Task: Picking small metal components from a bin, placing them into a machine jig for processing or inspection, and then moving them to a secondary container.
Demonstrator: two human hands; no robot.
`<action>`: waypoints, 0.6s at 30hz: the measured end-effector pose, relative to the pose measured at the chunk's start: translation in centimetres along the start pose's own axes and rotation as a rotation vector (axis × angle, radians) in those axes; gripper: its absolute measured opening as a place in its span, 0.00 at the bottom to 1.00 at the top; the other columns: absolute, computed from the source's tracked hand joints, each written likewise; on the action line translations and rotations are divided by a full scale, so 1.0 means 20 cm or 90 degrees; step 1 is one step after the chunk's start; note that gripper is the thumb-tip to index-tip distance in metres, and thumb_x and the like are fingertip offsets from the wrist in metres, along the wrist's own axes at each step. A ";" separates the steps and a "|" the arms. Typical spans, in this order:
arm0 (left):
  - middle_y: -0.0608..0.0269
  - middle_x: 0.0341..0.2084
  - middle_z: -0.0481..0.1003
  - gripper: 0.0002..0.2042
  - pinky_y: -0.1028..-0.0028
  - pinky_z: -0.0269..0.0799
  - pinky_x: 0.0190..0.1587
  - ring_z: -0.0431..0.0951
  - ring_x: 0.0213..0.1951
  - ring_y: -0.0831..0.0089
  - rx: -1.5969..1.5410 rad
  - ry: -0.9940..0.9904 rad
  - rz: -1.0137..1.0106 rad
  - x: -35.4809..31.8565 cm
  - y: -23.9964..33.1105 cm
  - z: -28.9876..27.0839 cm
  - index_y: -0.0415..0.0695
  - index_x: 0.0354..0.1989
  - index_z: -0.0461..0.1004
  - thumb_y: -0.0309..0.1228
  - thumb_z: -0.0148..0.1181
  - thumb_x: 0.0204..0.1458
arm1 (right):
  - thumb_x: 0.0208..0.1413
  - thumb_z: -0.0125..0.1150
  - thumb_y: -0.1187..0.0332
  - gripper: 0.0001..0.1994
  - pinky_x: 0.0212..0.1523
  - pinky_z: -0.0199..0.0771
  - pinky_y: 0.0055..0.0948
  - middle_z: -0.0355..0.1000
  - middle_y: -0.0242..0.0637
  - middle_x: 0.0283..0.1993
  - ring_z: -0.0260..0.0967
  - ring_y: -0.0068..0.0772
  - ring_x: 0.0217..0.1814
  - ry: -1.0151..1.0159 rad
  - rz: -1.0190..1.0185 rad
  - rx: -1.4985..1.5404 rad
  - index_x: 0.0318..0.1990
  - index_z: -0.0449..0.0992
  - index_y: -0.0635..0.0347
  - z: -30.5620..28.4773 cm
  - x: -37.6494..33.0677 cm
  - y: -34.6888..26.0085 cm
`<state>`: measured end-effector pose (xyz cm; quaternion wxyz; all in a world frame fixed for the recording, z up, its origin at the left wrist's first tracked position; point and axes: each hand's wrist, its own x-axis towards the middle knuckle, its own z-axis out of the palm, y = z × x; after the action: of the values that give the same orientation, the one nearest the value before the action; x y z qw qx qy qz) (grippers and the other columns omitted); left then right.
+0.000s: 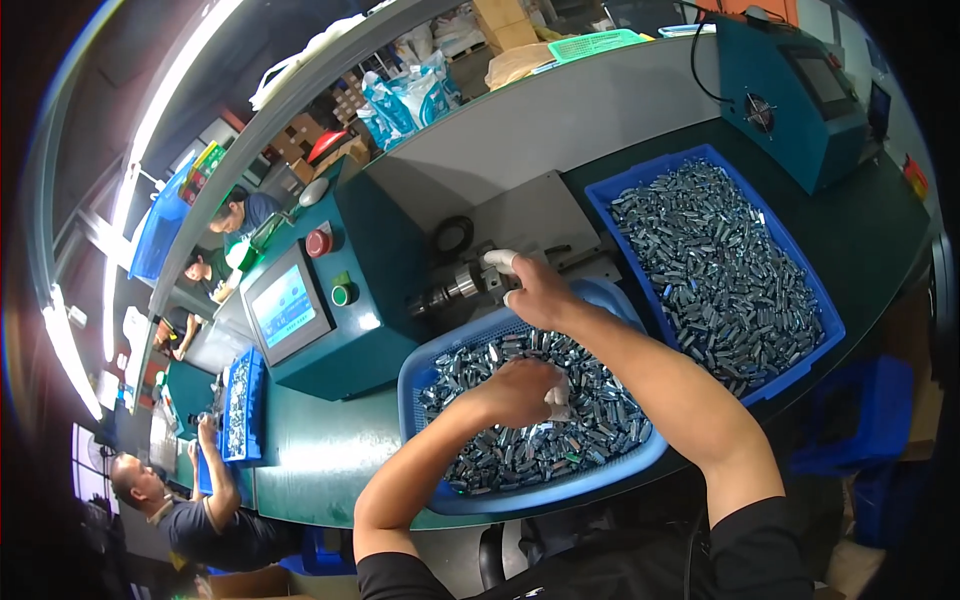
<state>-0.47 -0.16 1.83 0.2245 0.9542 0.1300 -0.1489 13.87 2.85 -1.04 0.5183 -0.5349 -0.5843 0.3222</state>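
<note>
My left hand (528,391) is over a light blue basket (414,400) heaped with small, shiny, dark metal pieces (500,455). Its fingers are curled together, with white covers on the tips; whatever they grip is hidden. My right hand (540,290) reaches past the basket's far side to the cylindrical metal chuck (462,281) of a bench machine. White covers also show on its thumb and forefinger, which are bent in at the chuck's right end. Any small piece between them cannot be made out.
A blue tray (838,335) full of similar metal pieces sits at right. At left stands the machine's green housing (375,300) with a lit screen (285,305), a red button (318,242) and a green button (342,294). Another green machine (800,120) is behind. Co-workers sit at far left.
</note>
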 end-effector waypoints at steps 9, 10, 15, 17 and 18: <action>0.56 0.28 0.78 0.10 0.64 0.67 0.49 0.78 0.36 0.60 -0.028 0.042 -0.056 0.05 0.11 0.01 0.42 0.31 0.75 0.35 0.63 0.45 | 0.38 0.47 0.82 0.33 0.56 0.64 0.31 0.65 0.54 0.58 0.61 0.44 0.64 -0.042 -0.010 0.025 0.60 0.63 0.63 -0.02 0.03 -0.01; 0.57 0.27 0.78 0.10 0.64 0.66 0.49 0.78 0.36 0.60 -0.036 0.039 -0.060 0.06 0.11 0.02 0.42 0.31 0.75 0.35 0.64 0.44 | 0.38 0.47 0.82 0.32 0.55 0.64 0.31 0.66 0.53 0.57 0.62 0.44 0.62 -0.051 -0.012 0.086 0.60 0.63 0.64 0.00 0.03 0.00; 0.58 0.27 0.78 0.10 0.64 0.66 0.50 0.78 0.36 0.61 -0.083 0.039 -0.058 0.05 0.09 0.03 0.41 0.30 0.74 0.34 0.65 0.43 | 0.41 0.46 0.82 0.31 0.52 0.67 0.32 0.71 0.50 0.53 0.69 0.39 0.53 -0.053 0.026 0.164 0.59 0.63 0.65 -0.05 0.07 0.06; 0.58 0.27 0.78 0.10 0.64 0.66 0.49 0.78 0.36 0.61 -0.089 0.045 -0.062 0.04 0.09 0.03 0.41 0.30 0.74 0.33 0.65 0.43 | 0.42 0.46 0.81 0.30 0.50 0.68 0.31 0.72 0.50 0.51 0.70 0.39 0.51 -0.012 0.030 0.082 0.59 0.64 0.63 -0.03 0.05 0.05; 0.58 0.27 0.78 0.09 0.65 0.67 0.49 0.78 0.35 0.62 -0.094 0.049 -0.061 0.03 0.08 0.03 0.41 0.30 0.74 0.32 0.64 0.43 | 0.43 0.47 0.80 0.29 0.49 0.69 0.31 0.73 0.49 0.49 0.71 0.38 0.49 0.032 0.033 -0.002 0.59 0.64 0.61 -0.02 0.04 0.04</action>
<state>0.51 -1.72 1.63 0.2820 0.9328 0.1945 -0.1123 14.48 3.68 -1.51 0.5233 -0.5588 -0.5575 0.3210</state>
